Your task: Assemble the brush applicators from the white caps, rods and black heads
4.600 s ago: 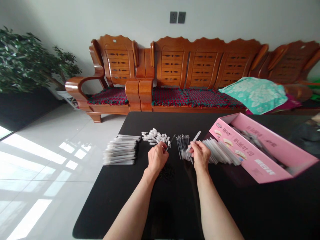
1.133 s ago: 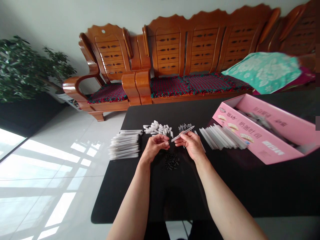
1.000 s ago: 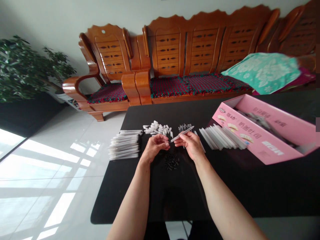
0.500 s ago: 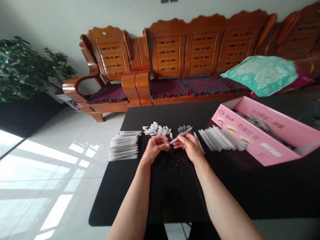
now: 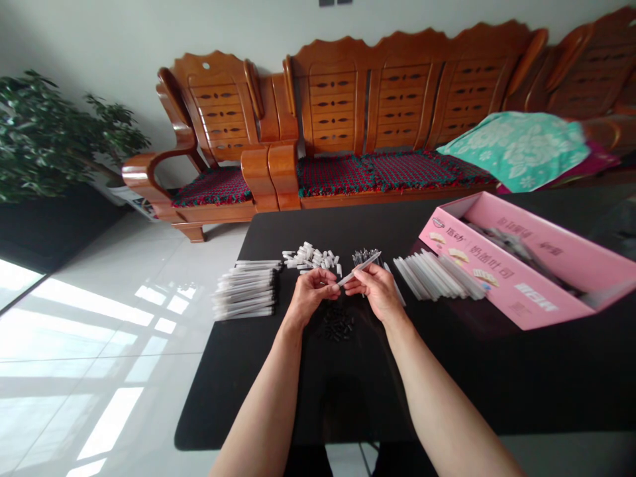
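In the head view my right hand (image 5: 373, 291) pinches a slim white pen (image 5: 358, 270), which slants with its pointed end up and to the right. My left hand (image 5: 314, 291) has thumb and fingers closed at the pen's lower left end; any small part between those fingertips is hidden. Just below both hands lies a pile of small black plugs (image 5: 338, 326). Beyond the left hand are loose white caps (image 5: 312, 257). Thin dark refills (image 5: 365, 256) with metal tips sit behind the right hand, partly covered by it.
A stack of white pens with black ends (image 5: 246, 288) lies on the left of the black table (image 5: 368, 391). White tubes (image 5: 437, 275) lie to the right, beside an open pink box (image 5: 521, 278). A wooden bench (image 5: 377, 99) stands behind the table.
My left fingertips have moved slightly right, closing the small gap to the pen's lower end. The right hand holds the pen in nearly the same place.
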`<act>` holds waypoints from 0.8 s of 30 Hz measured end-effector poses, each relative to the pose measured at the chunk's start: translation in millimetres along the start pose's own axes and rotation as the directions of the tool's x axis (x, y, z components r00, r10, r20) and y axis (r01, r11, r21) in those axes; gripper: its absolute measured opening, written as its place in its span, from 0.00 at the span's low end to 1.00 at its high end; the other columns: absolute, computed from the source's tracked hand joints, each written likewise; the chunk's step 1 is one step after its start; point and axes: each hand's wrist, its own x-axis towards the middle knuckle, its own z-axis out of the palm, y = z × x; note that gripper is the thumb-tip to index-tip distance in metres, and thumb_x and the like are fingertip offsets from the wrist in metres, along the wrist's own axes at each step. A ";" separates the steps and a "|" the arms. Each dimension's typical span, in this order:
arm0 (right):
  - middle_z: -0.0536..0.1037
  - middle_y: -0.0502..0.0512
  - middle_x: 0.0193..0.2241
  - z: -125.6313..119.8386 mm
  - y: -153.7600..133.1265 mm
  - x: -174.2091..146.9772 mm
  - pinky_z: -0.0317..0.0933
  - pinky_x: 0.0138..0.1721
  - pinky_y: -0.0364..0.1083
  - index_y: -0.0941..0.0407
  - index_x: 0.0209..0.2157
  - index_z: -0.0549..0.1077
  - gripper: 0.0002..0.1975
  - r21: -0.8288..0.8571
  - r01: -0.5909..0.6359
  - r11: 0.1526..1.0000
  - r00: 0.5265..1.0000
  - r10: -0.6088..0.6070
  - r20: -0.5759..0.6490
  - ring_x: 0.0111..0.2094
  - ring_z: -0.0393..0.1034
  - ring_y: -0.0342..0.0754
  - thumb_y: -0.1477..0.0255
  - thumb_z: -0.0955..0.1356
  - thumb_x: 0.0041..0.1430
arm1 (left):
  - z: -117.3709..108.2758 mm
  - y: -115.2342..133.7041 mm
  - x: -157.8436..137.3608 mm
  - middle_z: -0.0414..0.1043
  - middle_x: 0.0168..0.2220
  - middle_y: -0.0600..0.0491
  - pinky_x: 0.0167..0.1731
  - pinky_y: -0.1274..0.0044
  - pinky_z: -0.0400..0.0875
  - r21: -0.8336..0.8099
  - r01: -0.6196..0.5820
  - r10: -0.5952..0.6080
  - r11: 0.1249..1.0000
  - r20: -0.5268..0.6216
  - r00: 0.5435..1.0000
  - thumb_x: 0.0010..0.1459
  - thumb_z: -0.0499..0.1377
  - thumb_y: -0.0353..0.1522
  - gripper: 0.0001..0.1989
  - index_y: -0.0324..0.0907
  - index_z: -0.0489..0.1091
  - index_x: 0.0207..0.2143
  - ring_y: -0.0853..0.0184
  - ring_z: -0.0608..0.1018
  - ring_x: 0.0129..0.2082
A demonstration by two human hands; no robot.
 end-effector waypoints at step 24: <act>0.81 0.53 0.23 -1.6 1.1 1.1 0.74 0.24 0.44 0.57 0.31 0.73 0.13 0.000 0.024 1.000 0.999 -0.023 -0.049 0.24 0.79 0.49 0.64 0.76 0.50 | 7.1 -1.4 -1.0 0.70 0.17 0.55 0.14 0.82 0.67 0.244 -0.047 0.059 0.969 -0.043 0.997 0.48 0.68 0.41 0.16 0.37 0.72 0.27 0.72 0.72 0.14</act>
